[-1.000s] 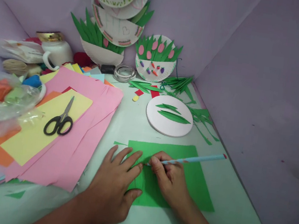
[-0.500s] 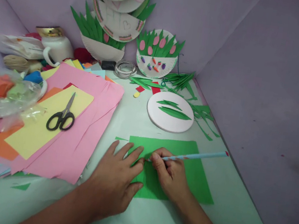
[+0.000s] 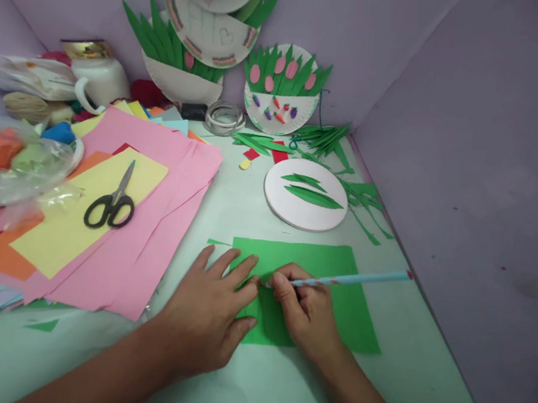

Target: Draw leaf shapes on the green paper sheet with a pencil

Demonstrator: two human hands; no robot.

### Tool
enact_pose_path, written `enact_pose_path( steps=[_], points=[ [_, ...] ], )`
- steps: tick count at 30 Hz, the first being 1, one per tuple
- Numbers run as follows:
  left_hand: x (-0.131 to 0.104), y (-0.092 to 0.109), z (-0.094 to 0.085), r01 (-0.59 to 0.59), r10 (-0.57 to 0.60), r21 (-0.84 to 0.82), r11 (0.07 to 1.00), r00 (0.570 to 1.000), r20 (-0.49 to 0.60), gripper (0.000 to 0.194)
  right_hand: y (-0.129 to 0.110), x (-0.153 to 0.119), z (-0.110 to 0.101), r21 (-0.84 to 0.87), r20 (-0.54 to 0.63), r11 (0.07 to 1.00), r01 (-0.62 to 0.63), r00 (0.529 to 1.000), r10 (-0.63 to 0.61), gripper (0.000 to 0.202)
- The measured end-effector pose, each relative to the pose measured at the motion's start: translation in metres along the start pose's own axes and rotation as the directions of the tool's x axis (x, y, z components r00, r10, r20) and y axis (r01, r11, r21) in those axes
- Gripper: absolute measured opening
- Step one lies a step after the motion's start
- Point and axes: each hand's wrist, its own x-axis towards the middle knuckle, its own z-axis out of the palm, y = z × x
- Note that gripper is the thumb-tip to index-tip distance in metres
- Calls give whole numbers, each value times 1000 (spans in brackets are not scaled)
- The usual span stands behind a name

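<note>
A sheet of green paper (image 3: 354, 308) lies flat on the table. My left hand (image 3: 212, 307) rests over its left part with fingers spread, pressing on the paper. In my right hand (image 3: 308, 308) is a light blue pencil (image 3: 353, 279) with red marks, pinched near its tip and slanting up to the right. The tip is at the paper, close to my left index finger and thumb side. Just beyond the sheet, a white round disc (image 3: 297, 212) carries a few green paper leaves (image 3: 313, 197).
Black-handled scissors (image 3: 111, 205) lie on yellow paper (image 3: 55, 244) over pink sheets (image 3: 185, 182) at left. Green paper scraps (image 3: 364, 202) lie at back right. Decorated paper plates (image 3: 283, 106) lean on the wall. A white mug (image 3: 102, 82) and plastic bags (image 3: 24, 178) crowd the left.
The whole view has shifted slightly, with things sitting a little higher in the picture. Both hands keep nearly the same place on the green paper, the pencil still held at it.
</note>
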Motion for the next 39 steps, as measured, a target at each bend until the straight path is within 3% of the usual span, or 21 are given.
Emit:
enact_pose_path(
  steps=[19,39],
  points=[
    [0,2,0,1,-1,17,1000,1000,4,40,-7,-14,2,-83,-28,995,57,998,-59,27],
    [-1,3,0,3,-4,17,1000,1000,11,39,-10,-30,4,-91,-18,995,37,999,-39,26]
  ],
)
